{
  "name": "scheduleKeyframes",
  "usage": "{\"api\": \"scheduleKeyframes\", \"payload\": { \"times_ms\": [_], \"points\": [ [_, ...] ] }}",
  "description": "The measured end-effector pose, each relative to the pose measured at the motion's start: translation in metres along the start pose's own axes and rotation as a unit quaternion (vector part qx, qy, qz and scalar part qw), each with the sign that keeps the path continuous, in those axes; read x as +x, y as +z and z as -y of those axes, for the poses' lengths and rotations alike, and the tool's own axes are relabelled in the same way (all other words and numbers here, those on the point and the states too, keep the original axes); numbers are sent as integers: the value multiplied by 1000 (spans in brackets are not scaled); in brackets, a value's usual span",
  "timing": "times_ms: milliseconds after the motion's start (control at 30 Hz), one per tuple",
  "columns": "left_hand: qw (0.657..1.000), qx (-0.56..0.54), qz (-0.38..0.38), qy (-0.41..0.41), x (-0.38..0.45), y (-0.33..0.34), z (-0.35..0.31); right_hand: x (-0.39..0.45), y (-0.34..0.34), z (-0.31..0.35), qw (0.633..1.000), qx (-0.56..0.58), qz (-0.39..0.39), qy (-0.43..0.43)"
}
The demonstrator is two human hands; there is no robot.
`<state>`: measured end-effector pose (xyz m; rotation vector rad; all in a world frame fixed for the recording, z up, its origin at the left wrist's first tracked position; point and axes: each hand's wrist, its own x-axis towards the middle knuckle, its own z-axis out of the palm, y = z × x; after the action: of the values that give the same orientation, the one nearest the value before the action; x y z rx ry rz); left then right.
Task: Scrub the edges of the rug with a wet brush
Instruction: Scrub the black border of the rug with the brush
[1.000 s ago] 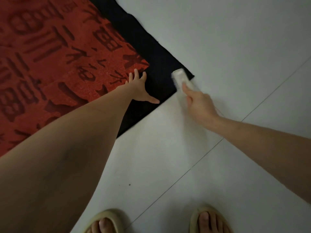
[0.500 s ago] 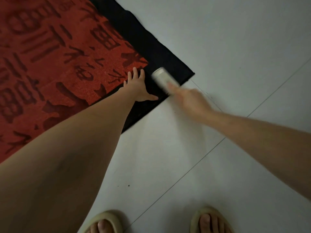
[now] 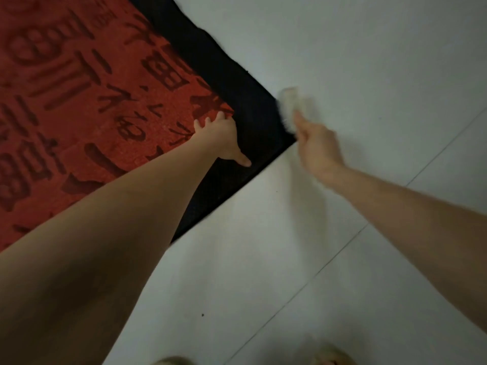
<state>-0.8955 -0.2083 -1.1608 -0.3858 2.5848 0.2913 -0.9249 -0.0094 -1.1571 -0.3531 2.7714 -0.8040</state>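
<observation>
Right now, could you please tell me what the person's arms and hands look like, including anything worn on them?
Both arms are bare from as far up as the view shows: no sleeves, gloves, watch, rings or bracelets are visible. The left hand shows clearly; the right hand is blurred, so fine details there cannot be told.

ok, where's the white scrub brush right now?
Head view, right of centre: the blurred white scrub brush is in the right hand, at the corner of the red rug's black border, over the pale tiled floor.

A pale tiled floor [image 3: 369, 61] (thin grout lines) carries a red, black-bordered rug [image 3: 79, 114].
</observation>
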Motion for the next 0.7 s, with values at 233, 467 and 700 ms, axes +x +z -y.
{"api": "scheduleKeyframes", "payload": {
  "times_ms": [233, 467, 700],
  "points": [
    [997, -73, -38, -6, 15, 3, 18, 29, 24, 19, 995, -75, 53, -42],
    [996, -78, 37, -35, 23, -8, 11, 2, 55, 40, 989, -17, 73, -130],
    [994, -94, 13, -51, 23, -2, 6, 22, 47, 33, 999, -2, 17, -41]
  ]
}}
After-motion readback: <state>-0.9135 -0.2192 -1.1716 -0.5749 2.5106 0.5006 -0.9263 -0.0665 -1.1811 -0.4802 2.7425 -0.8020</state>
